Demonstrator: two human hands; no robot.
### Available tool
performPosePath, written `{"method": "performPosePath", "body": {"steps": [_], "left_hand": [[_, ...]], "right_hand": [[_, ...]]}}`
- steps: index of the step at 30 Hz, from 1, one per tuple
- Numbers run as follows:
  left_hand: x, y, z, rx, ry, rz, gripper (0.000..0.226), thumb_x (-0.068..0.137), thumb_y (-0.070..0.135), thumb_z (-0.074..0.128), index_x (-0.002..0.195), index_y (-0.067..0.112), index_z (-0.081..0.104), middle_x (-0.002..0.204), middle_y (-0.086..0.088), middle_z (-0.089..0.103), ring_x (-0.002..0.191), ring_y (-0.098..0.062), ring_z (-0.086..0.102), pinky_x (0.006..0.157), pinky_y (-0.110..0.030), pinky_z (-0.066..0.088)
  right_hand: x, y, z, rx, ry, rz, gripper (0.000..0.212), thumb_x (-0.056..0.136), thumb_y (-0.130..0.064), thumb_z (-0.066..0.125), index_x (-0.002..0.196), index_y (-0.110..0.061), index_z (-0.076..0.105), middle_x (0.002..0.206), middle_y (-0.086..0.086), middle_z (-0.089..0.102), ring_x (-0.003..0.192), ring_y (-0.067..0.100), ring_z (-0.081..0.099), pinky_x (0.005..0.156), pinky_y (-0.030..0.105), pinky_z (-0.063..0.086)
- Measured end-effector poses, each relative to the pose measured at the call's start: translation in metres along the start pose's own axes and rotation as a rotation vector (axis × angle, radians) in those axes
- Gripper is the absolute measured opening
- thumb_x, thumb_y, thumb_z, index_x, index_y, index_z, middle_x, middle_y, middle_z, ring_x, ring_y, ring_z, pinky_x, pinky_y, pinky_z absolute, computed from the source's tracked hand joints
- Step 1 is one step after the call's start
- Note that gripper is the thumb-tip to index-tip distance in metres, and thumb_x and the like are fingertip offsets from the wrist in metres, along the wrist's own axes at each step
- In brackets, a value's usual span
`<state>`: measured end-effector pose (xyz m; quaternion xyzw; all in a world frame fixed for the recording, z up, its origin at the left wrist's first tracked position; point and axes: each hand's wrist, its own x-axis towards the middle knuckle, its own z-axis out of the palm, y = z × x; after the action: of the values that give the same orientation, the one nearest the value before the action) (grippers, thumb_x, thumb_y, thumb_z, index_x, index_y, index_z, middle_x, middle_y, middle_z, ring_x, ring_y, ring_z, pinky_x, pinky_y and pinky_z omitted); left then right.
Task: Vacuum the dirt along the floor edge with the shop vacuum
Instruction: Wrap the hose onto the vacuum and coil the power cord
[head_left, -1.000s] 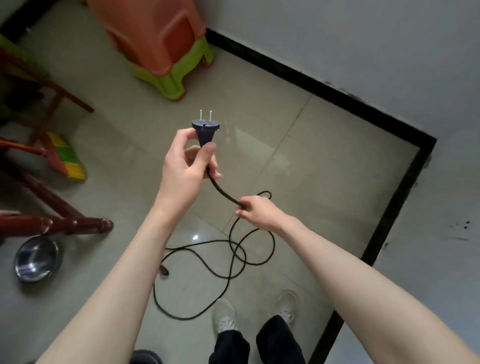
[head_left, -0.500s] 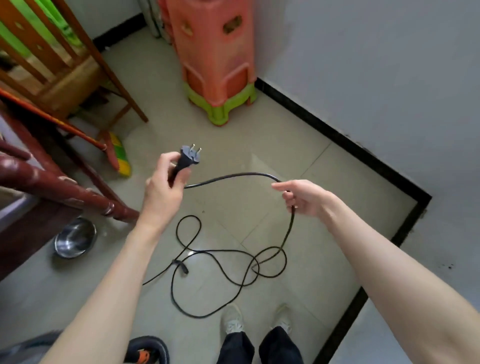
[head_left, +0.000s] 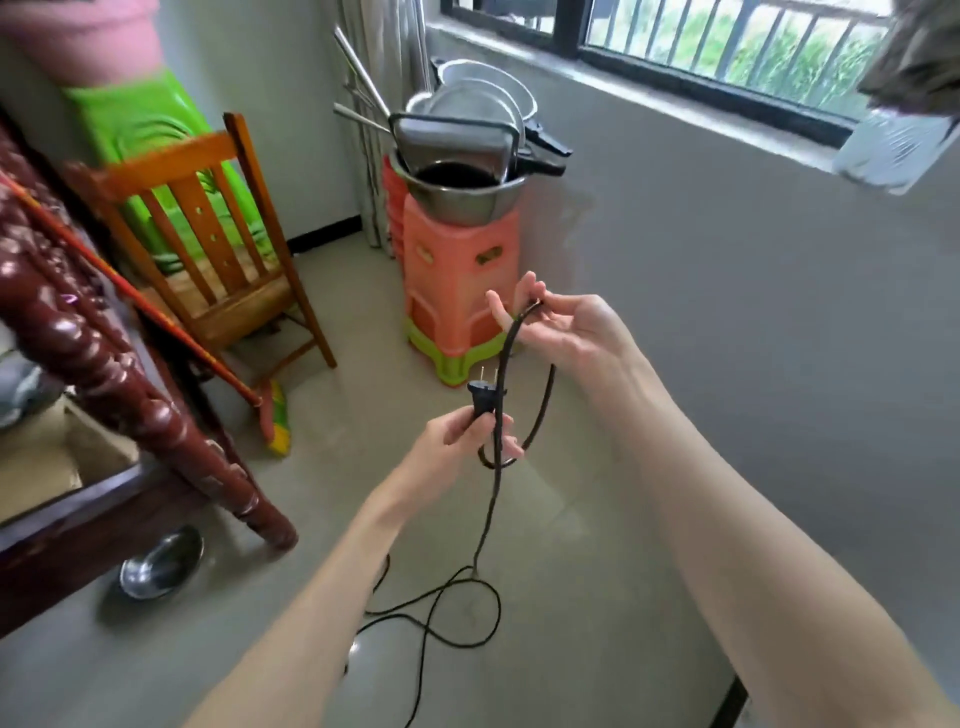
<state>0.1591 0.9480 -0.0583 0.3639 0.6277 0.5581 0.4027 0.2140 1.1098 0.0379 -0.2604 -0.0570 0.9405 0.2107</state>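
Above the glossy beige tile floor, the left hand pinches a black two-pronged plug, its metal pins pointing up. From it a thin, matte black cord loops up to the right hand, whose fingers curl loosely round the bend, then drops and coils in slack loops on the floor. Behind stand stacked orange plastic stools bearing steel basins, beside a slatted wooden chair.
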Motion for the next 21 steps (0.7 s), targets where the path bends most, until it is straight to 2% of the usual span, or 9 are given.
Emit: {"method": "performPosePath", "body": {"steps": [3, 5, 8, 10, 13, 14, 16, 18, 21], "left_hand": [[-0.004, 0.024, 0.001, -0.176, 0.040, 0.047, 0.022, 0.092, 0.026, 0.045, 0.088, 0.007, 0.054, 0.056, 0.006, 0.051, 0.062, -0.015, 0.058, 0.082, -0.034, 0.050], [-0.002, 0.042, -0.004, -0.273, 0.141, 0.094, 0.021, 0.099, 0.017, 0.038, 0.082, 0.008, 0.048, 0.054, 0.008, 0.042, 0.054, -0.010, 0.046, 0.074, -0.032, 0.045], [-0.001, 0.074, -0.017, -0.418, 0.204, 0.133, 0.022, 0.102, 0.013, 0.032, 0.086, 0.009, 0.046, 0.057, 0.007, 0.039, 0.054, -0.010, 0.040, 0.070, -0.029, 0.042], [0.000, 0.095, -0.025, -0.487, 0.212, 0.164, 0.021, 0.103, 0.012, 0.031, 0.088, 0.009, 0.045, 0.057, 0.007, 0.039, 0.054, -0.010, 0.039, 0.069, -0.028, 0.042], [-0.002, 0.125, -0.030, -0.590, 0.212, 0.209, 0.024, 0.103, 0.013, 0.030, 0.084, 0.011, 0.044, 0.055, 0.006, 0.041, 0.050, -0.009, 0.039, 0.066, -0.026, 0.041], [-0.004, 0.134, -0.032, -0.627, 0.219, 0.219, 0.025, 0.103, 0.014, 0.030, 0.082, 0.012, 0.043, 0.055, 0.006, 0.040, 0.048, -0.008, 0.038, 0.065, -0.026, 0.041], [-0.009, 0.152, -0.039, -0.677, 0.245, 0.249, 0.027, 0.104, 0.017, 0.030, 0.079, 0.014, 0.041, 0.055, 0.006, 0.038, 0.046, -0.008, 0.036, 0.059, -0.024, 0.042], [-0.020, 0.167, -0.050, -0.710, 0.272, 0.275, 0.029, 0.104, 0.020, 0.030, 0.077, 0.015, 0.040, 0.055, 0.006, 0.036, 0.044, -0.007, 0.032, 0.049, -0.020, 0.039], [-0.042, 0.176, -0.071, -0.544, 0.333, 0.330, 0.032, 0.104, 0.020, 0.030, 0.073, 0.016, 0.036, 0.054, 0.008, 0.034, 0.043, -0.006, 0.027, 0.045, -0.018, 0.030]], "right_hand": [[-0.014, -0.001, 0.012, -0.168, 0.033, -0.104, 0.016, 0.101, -0.002, 0.036, 0.090, 0.001, 0.048, 0.085, 0.017, 0.054, 0.079, 0.029, 0.060, 0.083, 0.047, 0.049], [-0.023, 0.001, 0.003, -0.380, 0.063, -0.146, 0.027, 0.103, -0.014, 0.040, 0.082, 0.000, 0.052, 0.085, 0.017, 0.059, 0.079, 0.028, 0.062, 0.072, 0.039, 0.057], [-0.037, 0.017, -0.035, -0.658, 0.082, -0.138, 0.033, 0.102, -0.021, 0.043, 0.076, -0.005, 0.056, 0.066, 0.008, 0.066, 0.064, 0.018, 0.067, 0.055, 0.025, 0.058], [-0.040, 0.035, -0.062, -0.822, 0.021, -0.116, 0.026, 0.100, -0.017, 0.046, 0.079, -0.007, 0.059, 0.065, 0.003, 0.068, 0.064, 0.013, 0.067, 0.062, 0.023, 0.056], [-0.036, 0.070, -0.083, -1.324, -0.214, -0.019, 0.012, 0.096, -0.014, 0.056, 0.105, -0.017, 0.062, 0.098, -0.008, 0.068, 0.092, 0.002, 0.062, 0.084, 0.019, 0.046], [-0.033, 0.081, -0.084, -1.440, -0.306, 0.025, 0.014, 0.094, -0.012, 0.059, 0.107, -0.019, 0.061, 0.100, -0.009, 0.066, 0.093, 0.000, 0.060, 0.086, 0.017, 0.044], [-0.024, 0.099, -0.088, -1.649, -0.404, 0.070, 0.017, 0.093, -0.003, 0.058, 0.089, -0.018, 0.063, 0.080, -0.012, 0.068, 0.079, -0.002, 0.061, 0.083, 0.015, 0.045], [-0.014, 0.104, -0.097, -1.826, -0.327, 0.054, 0.028, 0.094, -0.004, 0.052, 0.071, -0.020, 0.060, 0.053, -0.017, 0.062, 0.058, -0.006, 0.057, 0.070, 0.015, 0.044], [-0.008, 0.086, -0.114, -1.789, 0.016, 0.022, 0.039, 0.096, -0.036, 0.055, 0.062, -0.018, 0.055, 0.045, -0.010, 0.056, 0.042, 0.000, 0.050, 0.054, 0.014, 0.038]]}}
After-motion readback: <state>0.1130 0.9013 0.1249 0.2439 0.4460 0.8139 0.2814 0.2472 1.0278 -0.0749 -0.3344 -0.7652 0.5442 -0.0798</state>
